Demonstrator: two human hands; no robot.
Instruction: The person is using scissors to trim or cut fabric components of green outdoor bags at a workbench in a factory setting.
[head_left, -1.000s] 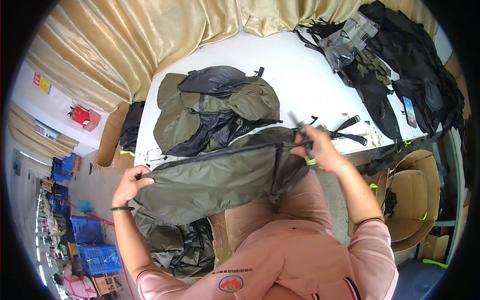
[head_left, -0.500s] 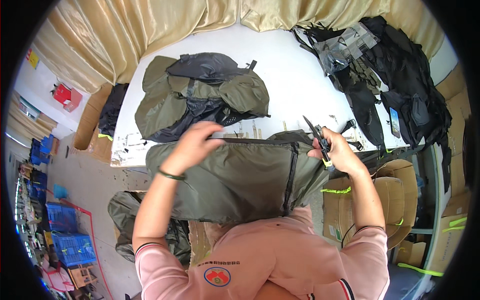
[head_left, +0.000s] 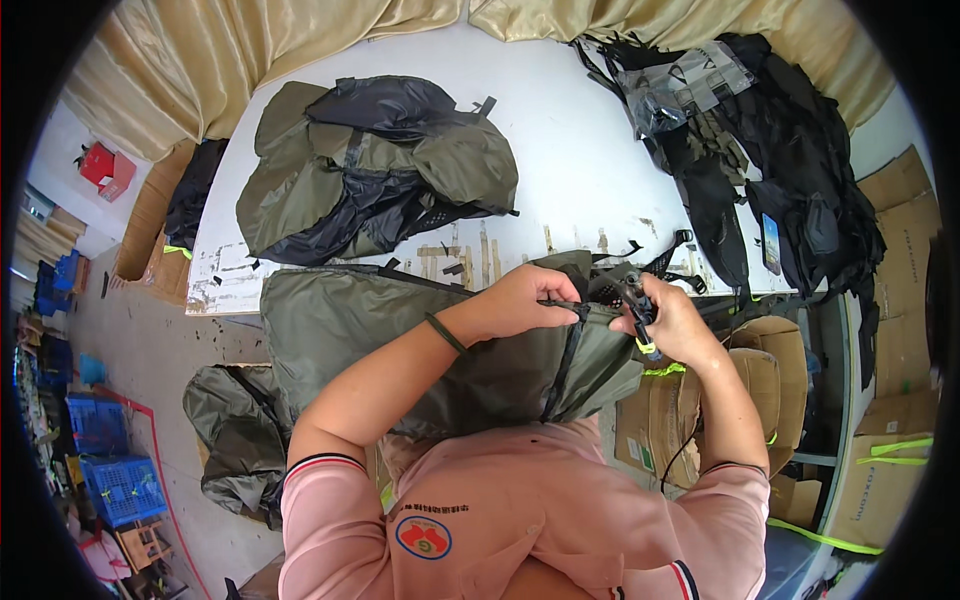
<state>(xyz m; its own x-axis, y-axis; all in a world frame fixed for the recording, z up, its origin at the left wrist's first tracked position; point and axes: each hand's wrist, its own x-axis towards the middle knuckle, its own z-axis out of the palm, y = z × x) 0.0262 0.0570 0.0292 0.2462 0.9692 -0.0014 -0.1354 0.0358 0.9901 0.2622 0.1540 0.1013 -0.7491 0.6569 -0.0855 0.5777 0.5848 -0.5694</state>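
Observation:
A large olive-green fabric bag (head_left: 400, 350) with black seam strips lies over the table's near edge and across my lap. My left hand (head_left: 525, 303) pinches the bag's top edge beside a black strip. Close by on the right, my right hand (head_left: 670, 318) grips dark scissors (head_left: 637, 299) with a yellow bit at the handle end. The blades are hard to make out against the black mesh behind them. Whether my right fingers also touch the fabric, I cannot tell.
On the white table (head_left: 570, 140) lie an olive and black backpack (head_left: 390, 165), a pile of black straps and packs (head_left: 800, 170), and a phone (head_left: 771, 244). Cardboard boxes (head_left: 765, 375) stand at the right. More olive fabric (head_left: 240, 430) hangs low left, near blue crates (head_left: 122, 490).
My left hand has moved right along the bag's top edge and now pinches it near the black strip. The scissors have tilted in my right hand, and the view has shifted slightly.

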